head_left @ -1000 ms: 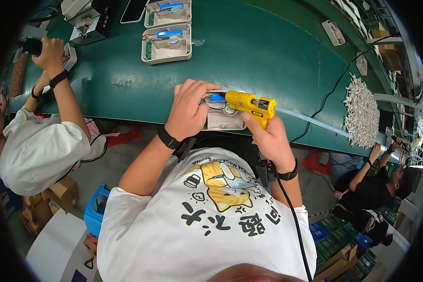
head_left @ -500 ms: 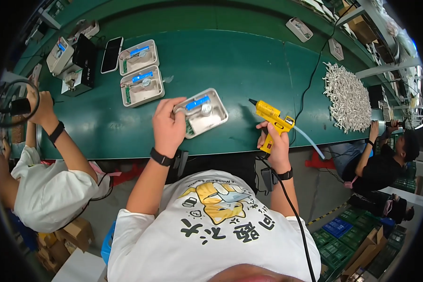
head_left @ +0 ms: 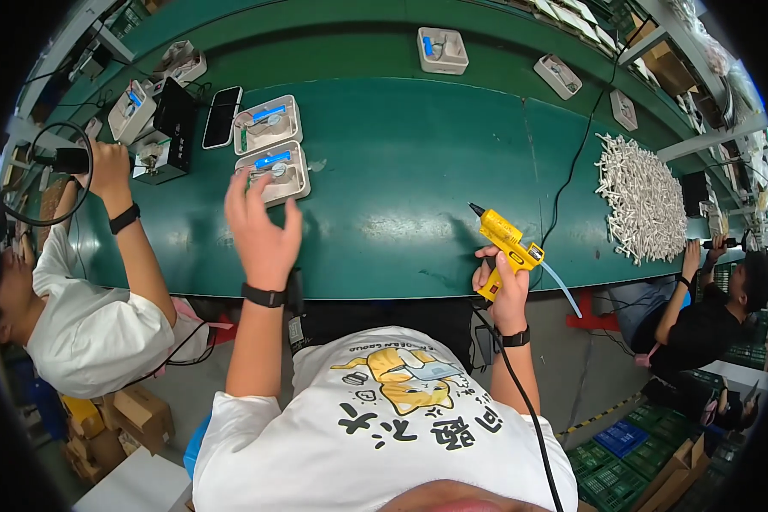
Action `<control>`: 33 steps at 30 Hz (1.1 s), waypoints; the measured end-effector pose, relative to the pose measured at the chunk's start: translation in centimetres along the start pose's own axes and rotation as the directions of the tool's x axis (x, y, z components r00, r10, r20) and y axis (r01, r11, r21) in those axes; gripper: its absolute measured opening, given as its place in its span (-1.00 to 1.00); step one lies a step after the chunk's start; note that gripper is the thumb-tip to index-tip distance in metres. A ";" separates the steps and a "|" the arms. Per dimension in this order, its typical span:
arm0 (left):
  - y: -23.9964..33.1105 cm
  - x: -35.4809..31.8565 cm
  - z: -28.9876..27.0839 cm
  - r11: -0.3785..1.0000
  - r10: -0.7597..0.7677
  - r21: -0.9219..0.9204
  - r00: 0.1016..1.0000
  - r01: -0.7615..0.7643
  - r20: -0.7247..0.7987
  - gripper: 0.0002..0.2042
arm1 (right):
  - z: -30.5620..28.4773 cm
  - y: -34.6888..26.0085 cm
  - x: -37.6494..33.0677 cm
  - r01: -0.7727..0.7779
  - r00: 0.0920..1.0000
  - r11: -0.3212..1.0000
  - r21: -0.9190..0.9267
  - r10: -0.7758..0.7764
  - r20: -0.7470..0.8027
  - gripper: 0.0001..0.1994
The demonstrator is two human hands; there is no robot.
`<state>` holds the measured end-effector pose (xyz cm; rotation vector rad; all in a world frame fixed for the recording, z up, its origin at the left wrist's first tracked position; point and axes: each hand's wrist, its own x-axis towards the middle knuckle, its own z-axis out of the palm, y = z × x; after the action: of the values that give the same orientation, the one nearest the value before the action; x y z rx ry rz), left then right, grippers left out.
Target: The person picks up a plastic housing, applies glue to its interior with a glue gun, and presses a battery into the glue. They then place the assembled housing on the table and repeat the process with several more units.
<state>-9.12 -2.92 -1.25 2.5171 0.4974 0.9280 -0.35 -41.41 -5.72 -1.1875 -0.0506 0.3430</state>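
Observation:
My left hand (head_left: 263, 235) is open with its fingers spread, holding nothing. Its fingertips reach the near edge of a white plastic housing (head_left: 297, 189), which has a blue battery (head_left: 273, 160) and a round metallic part inside; I cannot tell whether they touch it. Just behind stands a similar housing (head_left: 295, 128) with its own blue battery (head_left: 269, 113). On the right, my right hand (head_left: 507, 299) grips a yellow hot glue gun (head_left: 505, 239) by its handle. The gun's dark nozzle points up and to the left, and a pale glue stick (head_left: 563, 290) sticks out of its rear.
A heap of small white parts (head_left: 644, 200) covers the table's right side. Further housings (head_left: 442, 61) sit on the far green strip. At left are a phone (head_left: 222, 118), a black box (head_left: 172, 136) and a co-worker's hand (head_left: 109, 175). A black cable (head_left: 563, 175) crosses the table.
My left hand has let go of the housing it held and moved left toward the other two. A housing now sits on the far strip. The glue gun stays in my right hand.

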 end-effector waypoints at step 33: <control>2.2 -2.3 -1.6 0.973 0.175 -0.217 0.848 -0.072 0.501 -0.76 | 2.2 -0.9 -0.6 -0.016 0.996 0.965 -0.260 0.040 0.085 -0.76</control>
<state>-11.45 -5.43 -0.32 2.4971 0.0675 0.2809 -1.21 -39.92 -3.93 -1.4328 -0.1614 0.4243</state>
